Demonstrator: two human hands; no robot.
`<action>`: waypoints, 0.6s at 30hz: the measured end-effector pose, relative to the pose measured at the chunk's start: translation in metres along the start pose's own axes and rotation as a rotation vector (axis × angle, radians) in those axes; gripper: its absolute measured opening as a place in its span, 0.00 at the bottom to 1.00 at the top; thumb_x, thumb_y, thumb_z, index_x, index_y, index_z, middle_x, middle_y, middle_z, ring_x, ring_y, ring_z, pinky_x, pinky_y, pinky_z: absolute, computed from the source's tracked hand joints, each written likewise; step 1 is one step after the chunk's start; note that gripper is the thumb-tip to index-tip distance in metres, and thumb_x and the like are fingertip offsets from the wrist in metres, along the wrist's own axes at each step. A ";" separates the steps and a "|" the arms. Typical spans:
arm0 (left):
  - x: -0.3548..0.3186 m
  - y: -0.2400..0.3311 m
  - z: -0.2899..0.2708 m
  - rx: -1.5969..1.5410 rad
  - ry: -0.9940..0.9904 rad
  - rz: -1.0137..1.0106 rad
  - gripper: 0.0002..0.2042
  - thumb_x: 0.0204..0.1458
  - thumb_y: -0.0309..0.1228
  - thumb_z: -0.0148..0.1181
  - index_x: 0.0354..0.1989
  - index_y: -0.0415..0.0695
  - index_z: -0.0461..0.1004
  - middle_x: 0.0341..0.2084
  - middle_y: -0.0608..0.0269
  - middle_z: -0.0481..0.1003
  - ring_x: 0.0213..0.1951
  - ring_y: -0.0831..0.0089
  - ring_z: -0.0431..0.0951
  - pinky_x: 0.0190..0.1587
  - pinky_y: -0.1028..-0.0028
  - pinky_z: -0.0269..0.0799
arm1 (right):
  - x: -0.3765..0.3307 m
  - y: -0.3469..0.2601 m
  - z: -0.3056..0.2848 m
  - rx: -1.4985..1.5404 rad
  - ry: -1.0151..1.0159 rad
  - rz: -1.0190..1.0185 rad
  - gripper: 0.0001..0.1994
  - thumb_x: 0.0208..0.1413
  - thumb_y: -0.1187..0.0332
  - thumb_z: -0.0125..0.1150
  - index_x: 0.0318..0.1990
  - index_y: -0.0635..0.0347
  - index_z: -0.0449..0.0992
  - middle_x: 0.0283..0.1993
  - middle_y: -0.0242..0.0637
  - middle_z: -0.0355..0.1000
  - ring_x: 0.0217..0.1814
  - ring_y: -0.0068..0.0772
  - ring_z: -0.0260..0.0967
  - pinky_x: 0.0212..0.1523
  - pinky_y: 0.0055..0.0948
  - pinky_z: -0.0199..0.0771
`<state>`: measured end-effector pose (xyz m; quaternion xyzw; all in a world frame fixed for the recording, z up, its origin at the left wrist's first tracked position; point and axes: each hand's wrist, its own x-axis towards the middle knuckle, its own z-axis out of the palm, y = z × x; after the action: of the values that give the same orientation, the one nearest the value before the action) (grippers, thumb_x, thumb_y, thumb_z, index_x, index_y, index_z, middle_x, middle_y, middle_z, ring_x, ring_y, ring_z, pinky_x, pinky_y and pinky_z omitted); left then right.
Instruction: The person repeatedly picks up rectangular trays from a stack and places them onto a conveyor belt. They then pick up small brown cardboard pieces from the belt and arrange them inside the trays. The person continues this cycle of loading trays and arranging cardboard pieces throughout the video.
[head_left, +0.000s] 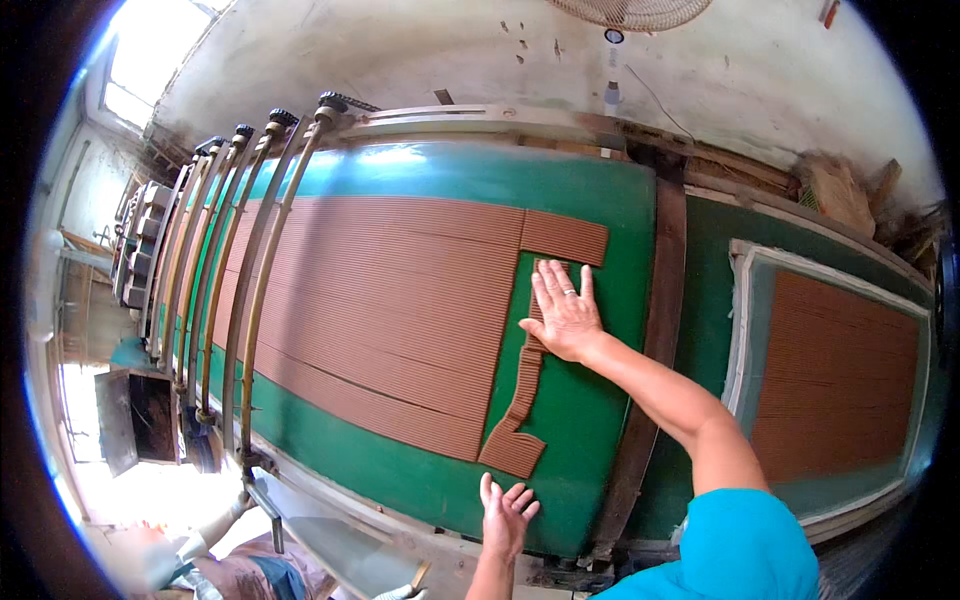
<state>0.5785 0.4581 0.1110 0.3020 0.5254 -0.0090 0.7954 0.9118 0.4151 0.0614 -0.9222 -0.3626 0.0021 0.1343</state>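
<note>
A sheet of brown, finely ribbed parallel strands (390,310) lies on a green conveyor belt (600,440). Off its right end is a small ribbed piece (563,236) at the far side. A narrow, wavy strip (524,385) of the same strands curves toward the near side and widens into a piece (512,452) there. My right hand (567,310) is laid flat over the strip's far part, fingers spread, hiding some of it. Over the belt's near edge, my left hand (507,515) is open with its fingers loosely bent and apart, holding nothing, just below the strip's near end.
Several metal rollers (262,270) cross the belt at the left. To the right, a dark crossbar (655,270) separates the belt from a pale-rimmed frame (742,340) holding another ribbed brown sheet (835,375). Another person's gloved hand (400,593) shows at the lower edge.
</note>
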 end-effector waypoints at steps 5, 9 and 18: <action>-0.008 -0.010 0.011 0.015 -0.035 -0.040 0.32 0.56 0.52 0.41 0.64 0.70 0.32 0.59 0.41 0.48 0.55 0.52 0.58 0.52 0.50 0.58 | 0.058 0.035 -0.035 -0.056 0.185 0.055 0.35 0.57 0.41 0.32 0.63 0.57 0.51 0.69 0.41 0.41 0.71 0.43 0.34 0.63 0.64 0.24; -0.010 -0.022 0.022 0.017 -0.101 -0.054 0.32 0.56 0.53 0.40 0.64 0.71 0.30 0.60 0.40 0.47 0.56 0.50 0.57 0.53 0.51 0.57 | 0.052 0.063 -0.027 0.095 0.140 0.219 0.26 0.59 0.44 0.30 0.44 0.57 0.65 0.46 0.42 0.65 0.48 0.41 0.61 0.52 0.44 0.56; -0.034 -0.059 0.021 -0.189 -0.196 0.032 0.25 0.55 0.56 0.35 0.46 0.48 0.64 0.48 0.60 0.67 0.51 0.65 0.66 0.53 0.66 0.61 | -0.271 -0.125 -0.044 0.343 -0.007 -0.235 0.17 0.51 0.50 0.47 0.33 0.55 0.71 0.30 0.36 0.64 0.34 0.37 0.63 0.35 0.38 0.60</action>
<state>0.5611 0.3893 0.1175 0.2317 0.4387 0.0239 0.8679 0.6334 0.3105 0.1096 -0.8374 -0.4622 0.0513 0.2873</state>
